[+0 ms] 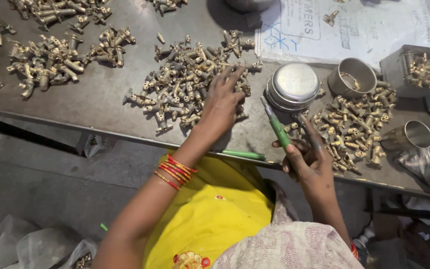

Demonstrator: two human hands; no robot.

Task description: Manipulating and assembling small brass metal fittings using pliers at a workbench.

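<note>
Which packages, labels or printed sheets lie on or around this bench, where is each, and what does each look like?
Printed plastic sheet: far right of the metal bench, flat and white, with blue and dark print and a boxed label.
Clear plastic bags: on the floor at lower left, crumpled; one holds small brass parts.
No screens or signs in view.
</note>
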